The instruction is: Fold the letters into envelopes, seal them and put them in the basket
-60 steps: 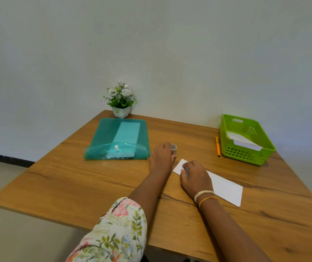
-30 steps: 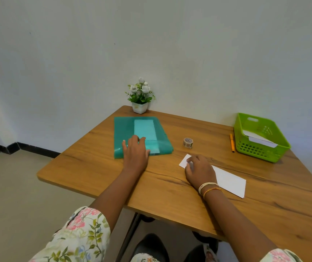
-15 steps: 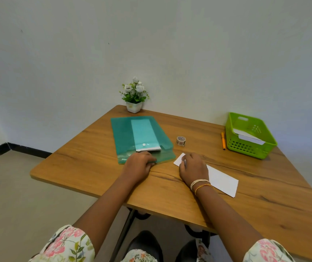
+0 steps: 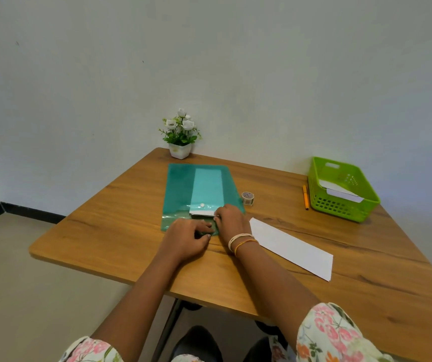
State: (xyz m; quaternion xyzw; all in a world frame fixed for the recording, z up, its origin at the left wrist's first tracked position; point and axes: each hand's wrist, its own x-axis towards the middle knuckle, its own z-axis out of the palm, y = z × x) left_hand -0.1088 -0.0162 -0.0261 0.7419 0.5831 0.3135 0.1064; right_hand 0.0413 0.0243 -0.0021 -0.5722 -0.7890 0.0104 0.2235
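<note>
- Head view: left hand holds near flap of green folder, fingers curled on it.
- Right hand pinches white paper at folder's mouth.
- Envelope lies on table, just right of hands; basket at far right w/ envelopes inside.

Potted flowers at back edge; pen on table

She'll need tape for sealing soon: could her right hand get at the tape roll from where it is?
Probably yes. The right hand is at the folder's mouth, and only bare table lies between it and the tape roll.
</note>
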